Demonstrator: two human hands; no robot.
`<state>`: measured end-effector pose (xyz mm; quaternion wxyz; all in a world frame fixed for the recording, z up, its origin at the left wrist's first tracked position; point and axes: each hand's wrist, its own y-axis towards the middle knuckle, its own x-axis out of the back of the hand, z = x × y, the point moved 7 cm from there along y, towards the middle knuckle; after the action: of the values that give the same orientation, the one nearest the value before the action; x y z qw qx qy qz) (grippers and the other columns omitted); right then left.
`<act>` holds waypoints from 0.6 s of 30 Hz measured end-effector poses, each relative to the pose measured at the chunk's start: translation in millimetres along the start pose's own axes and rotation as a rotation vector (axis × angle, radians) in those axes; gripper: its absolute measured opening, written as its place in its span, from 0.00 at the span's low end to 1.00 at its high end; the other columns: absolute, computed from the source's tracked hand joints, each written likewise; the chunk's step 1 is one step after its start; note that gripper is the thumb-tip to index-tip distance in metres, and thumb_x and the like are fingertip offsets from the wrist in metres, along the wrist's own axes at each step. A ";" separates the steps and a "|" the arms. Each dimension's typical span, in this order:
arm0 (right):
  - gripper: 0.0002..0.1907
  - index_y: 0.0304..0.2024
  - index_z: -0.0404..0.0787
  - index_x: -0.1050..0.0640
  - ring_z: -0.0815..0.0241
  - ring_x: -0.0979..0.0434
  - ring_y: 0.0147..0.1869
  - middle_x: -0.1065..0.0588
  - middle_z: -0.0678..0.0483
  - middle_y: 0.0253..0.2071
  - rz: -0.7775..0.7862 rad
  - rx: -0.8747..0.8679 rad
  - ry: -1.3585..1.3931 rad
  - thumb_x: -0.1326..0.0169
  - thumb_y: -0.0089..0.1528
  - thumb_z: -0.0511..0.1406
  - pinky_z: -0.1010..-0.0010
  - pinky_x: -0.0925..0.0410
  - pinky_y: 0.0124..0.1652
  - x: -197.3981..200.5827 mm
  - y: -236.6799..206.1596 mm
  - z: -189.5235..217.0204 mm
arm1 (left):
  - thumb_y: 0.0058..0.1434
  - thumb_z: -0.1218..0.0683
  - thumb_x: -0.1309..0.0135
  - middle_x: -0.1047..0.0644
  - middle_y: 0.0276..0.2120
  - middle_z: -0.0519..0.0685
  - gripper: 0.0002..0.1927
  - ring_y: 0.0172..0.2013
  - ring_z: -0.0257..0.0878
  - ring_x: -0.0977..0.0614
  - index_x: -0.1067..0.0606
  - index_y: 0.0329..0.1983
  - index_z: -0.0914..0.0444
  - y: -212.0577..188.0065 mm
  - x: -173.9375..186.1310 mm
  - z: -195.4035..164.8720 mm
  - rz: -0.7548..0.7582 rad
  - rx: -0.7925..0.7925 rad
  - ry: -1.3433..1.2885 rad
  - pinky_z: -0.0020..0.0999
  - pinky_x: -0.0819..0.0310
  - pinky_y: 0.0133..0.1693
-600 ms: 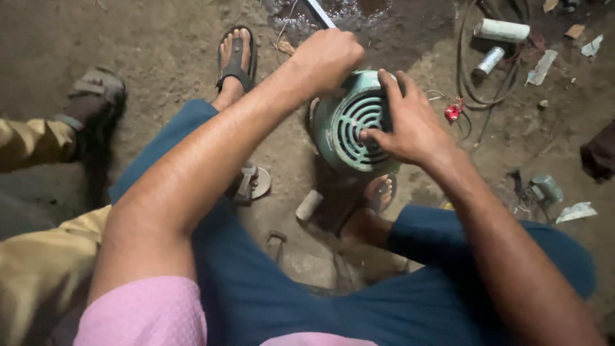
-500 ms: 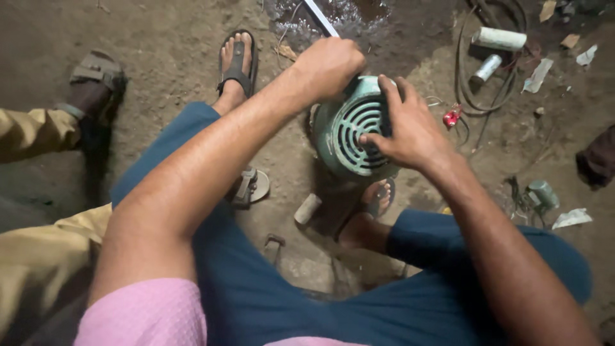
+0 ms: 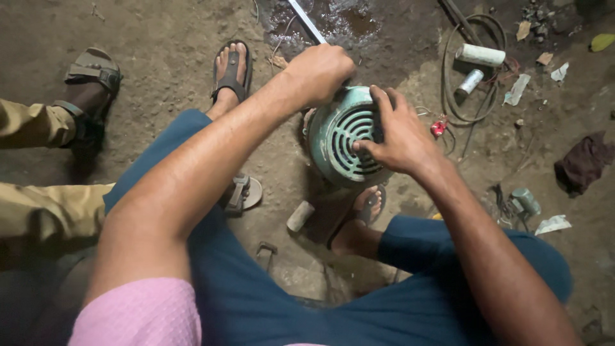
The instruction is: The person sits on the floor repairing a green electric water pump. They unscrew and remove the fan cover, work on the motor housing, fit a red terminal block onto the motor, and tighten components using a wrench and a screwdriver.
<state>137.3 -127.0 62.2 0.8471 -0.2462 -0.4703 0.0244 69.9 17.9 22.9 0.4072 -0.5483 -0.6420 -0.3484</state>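
So the person is sitting low on a dirt floor (image 3: 160,45) with a green motor fan cover (image 3: 343,138), round and slotted, standing on the ground between their feet. The right hand (image 3: 400,134) lies flat over the grille side, fingers (image 3: 384,102) spread wide and touching the slots and rim, not wrapped around anything. The left hand (image 3: 320,70) is balled into a fist at the cover's top edge, closed on a thin metal rod (image 3: 306,20) that sticks out toward the upper part of the view; what's under the fist can't be made out.

Stuff lying around: a white cylinder (image 3: 480,55) inside a loop of dark cable (image 3: 448,96) up to the right, a smaller pale tube (image 3: 469,82) just beside it, a little red piece (image 3: 438,128) near the right hand, torn white paper scraps (image 3: 516,90), and a dark rag (image 3: 584,163) well off to the right. A wet patch (image 3: 339,19) sits on the floor just past the cover.

Another person's legs in tan trousers (image 3: 45,205) and a strapped sandal (image 3: 90,80) show at the left edge. The floor is rough, dusty and uneven, light is dim.
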 end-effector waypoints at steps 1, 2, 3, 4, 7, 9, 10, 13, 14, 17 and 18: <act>0.60 0.74 0.41 0.46 0.26 0.41 0.72 0.45 0.30 0.72 -0.009 0.012 0.008 0.28 0.48 0.49 0.47 0.42 0.66 1.3 -1.6 1.2 | 0.44 0.58 0.35 0.20 0.28 0.62 0.08 0.33 0.61 0.17 0.20 0.27 0.65 0.7 -1.8 -1.3 0.015 -0.011 0.022 0.52 0.21 0.37; 0.60 0.74 0.41 0.46 0.26 0.41 0.72 0.45 0.30 0.72 -0.004 0.007 0.010 0.28 0.48 0.49 0.47 0.42 0.66 1.3 -2.6 0.7 | 0.44 0.58 0.35 0.20 0.28 0.62 0.08 0.34 0.61 0.17 0.19 0.27 0.65 0.7 -4.0 -1.8 0.031 -0.010 0.022 0.52 0.21 0.37; 0.60 0.74 0.41 0.46 0.27 0.41 0.72 0.45 0.30 0.72 -0.003 0.003 0.013 0.28 0.48 0.48 0.47 0.42 0.66 1.5 -2.2 0.4 | 0.44 0.58 0.35 0.20 0.28 0.62 0.08 0.34 0.61 0.17 0.19 0.27 0.65 1.3 -4.7 -1.6 0.047 -0.009 0.023 0.52 0.21 0.37; 0.59 0.74 0.41 0.45 0.27 0.41 0.72 0.45 0.30 0.72 -0.005 -0.004 0.016 0.27 0.48 0.48 0.48 0.42 0.66 2.1 -1.6 -0.7 | 0.44 0.58 0.34 0.20 0.28 0.62 0.09 0.34 0.61 0.17 0.19 0.28 0.65 3.2 -4.5 -1.3 0.062 -0.013 0.026 0.52 0.21 0.37; 0.59 0.74 0.41 0.45 0.26 0.41 0.71 0.46 0.30 0.72 -0.011 -0.013 0.039 0.28 0.48 0.47 0.48 0.42 0.66 1.6 1.2 -4.1 | 0.48 0.61 0.37 0.19 0.32 0.59 0.05 0.36 0.59 0.16 0.19 0.29 0.64 3.6 2.4 -10.6 -0.031 -0.062 0.048 0.51 0.21 0.38; 0.58 0.74 0.41 0.45 0.27 0.41 0.71 0.45 0.30 0.71 -0.047 0.030 0.053 0.28 0.49 0.47 0.49 0.42 0.66 4.6 1.2 -2.7 | 0.42 0.60 0.36 0.19 0.30 0.60 0.11 0.35 0.61 0.17 0.19 0.31 0.64 3.8 7.5 -6.2 -0.028 -0.055 -0.048 0.53 0.22 0.36; 0.58 0.74 0.40 0.45 0.27 0.40 0.71 0.44 0.30 0.71 -0.071 0.054 0.058 0.28 0.49 0.47 0.49 0.42 0.67 6.2 1.6 -3.4 | 0.39 0.59 0.35 0.19 0.29 0.61 0.14 0.35 0.62 0.17 0.19 0.32 0.64 2.6 8.2 -3.9 -0.030 -0.053 -0.092 0.54 0.23 0.36; 0.58 0.73 0.40 0.45 0.27 0.42 0.72 0.44 0.30 0.71 -0.060 0.033 0.068 0.28 0.48 0.47 0.49 0.43 0.67 -2.2 0.8 -5.7 | 0.44 0.59 0.36 0.19 0.30 0.62 0.12 0.36 0.61 0.17 0.19 0.33 0.64 -1.5 4.0 1.9 -0.006 0.034 -0.096 0.54 0.22 0.38; 0.59 0.73 0.41 0.45 0.27 0.42 0.72 0.45 0.30 0.71 -0.069 0.023 0.075 0.28 0.48 0.47 0.49 0.43 0.67 -20.7 -4.0 -5.1 | 0.46 0.59 0.37 0.19 0.31 0.61 0.10 0.37 0.61 0.17 0.19 0.33 0.64 -10.8 -10.0 -0.1 0.015 0.043 -0.082 0.53 0.22 0.39; 0.59 0.73 0.41 0.45 0.28 0.43 0.72 0.45 0.30 0.71 -0.059 0.007 0.091 0.27 0.47 0.46 0.50 0.43 0.67 -25.5 -7.3 -4.7 | 0.49 0.59 0.38 0.19 0.32 0.60 0.08 0.38 0.59 0.17 0.19 0.33 0.62 -14.0 -18.0 -4.3 0.066 0.065 -0.073 0.52 0.21 0.40; 0.59 0.73 0.41 0.45 0.29 0.43 0.72 0.45 0.31 0.71 -0.050 0.002 0.101 0.27 0.47 0.46 0.50 0.43 0.67 -28.5 -8.8 -5.1 | 0.48 0.58 0.37 0.19 0.32 0.59 0.09 0.37 0.59 0.17 0.19 0.33 0.61 -15.5 -21.0 -7.7 0.080 0.050 -0.081 0.52 0.22 0.40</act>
<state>123.9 -144.5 41.5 0.8702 -0.2347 -0.4331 -0.0086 57.0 -0.2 7.2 0.4081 -0.5769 -0.6439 -0.2932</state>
